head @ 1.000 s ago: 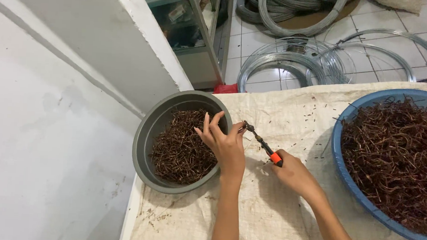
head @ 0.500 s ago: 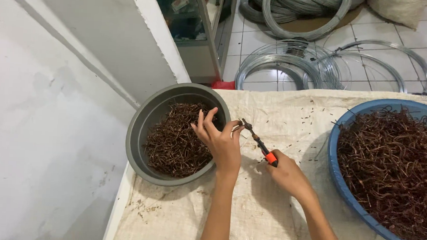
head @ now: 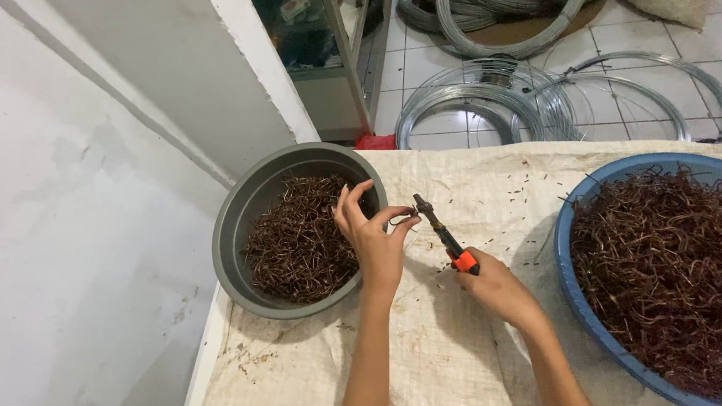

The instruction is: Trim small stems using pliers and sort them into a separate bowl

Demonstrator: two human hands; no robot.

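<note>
Pliers and a small wire piece

The orange-handled pliers [head: 446, 236] lie gripped in the right hand [head: 496, 291], nose angled up-left; a small dark wire piece [head: 403, 219] sits pinched at the left hand's [head: 375, 241] fingertips, just beside that nose.

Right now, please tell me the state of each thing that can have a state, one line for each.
left hand: raised over the grey basin's rim, fingertips pinching a small bent brown piece.
right hand: closed on the pliers' orange grip.
pliers: held tilted, tip close to the pinched piece; open or closed, cannot tell.
grey basin: partly filled with brown pieces.
blue basin: heaped with brown pieces.
wire coils: lying flat on the tiled floor.
</note>
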